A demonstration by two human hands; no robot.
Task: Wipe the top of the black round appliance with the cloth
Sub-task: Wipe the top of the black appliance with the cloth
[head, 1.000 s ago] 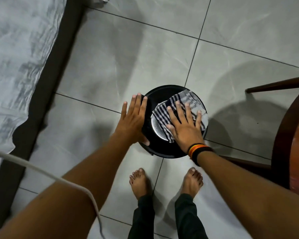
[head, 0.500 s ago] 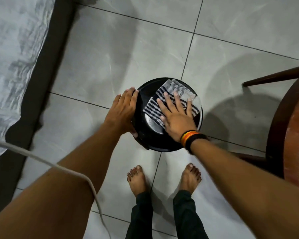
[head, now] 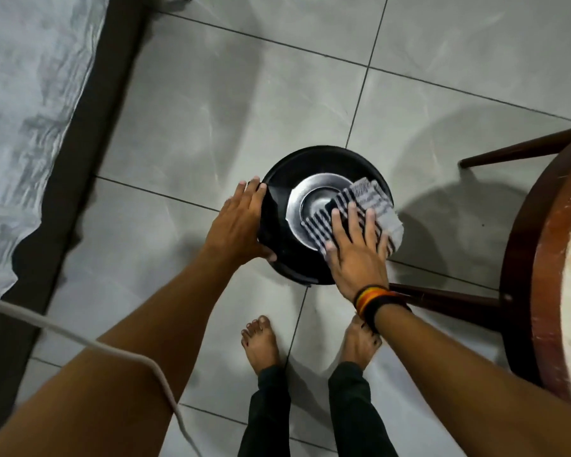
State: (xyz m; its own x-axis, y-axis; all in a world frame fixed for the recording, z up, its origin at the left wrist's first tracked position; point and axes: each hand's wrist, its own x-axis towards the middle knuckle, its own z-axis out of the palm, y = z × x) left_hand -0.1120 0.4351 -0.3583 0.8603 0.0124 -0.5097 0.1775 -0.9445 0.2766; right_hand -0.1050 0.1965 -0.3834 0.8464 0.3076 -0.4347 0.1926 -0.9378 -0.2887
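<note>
A black round appliance (head: 297, 166) stands on the tiled floor, with a shiny silver disc (head: 314, 199) in the middle of its top. A black-and-white striped cloth (head: 370, 199) lies on the right half of the top and hangs a little over the right rim. My right hand (head: 356, 252) presses flat on the cloth's near part, fingers spread. My left hand (head: 241, 225) is laid against the appliance's left side, thumb under its near edge.
A dark wooden round table (head: 521, 258) with slanting legs stands at the right, one leg just behind my right wrist. A bed with a grey sheet (head: 23, 120) and dark frame runs along the left. A white cable (head: 80, 334) crosses the lower left. My bare feet are below the appliance.
My right hand has slid the cloth from the middle of the top to its right edge, uncovering the silver disc. My left hand stays on the left side.
</note>
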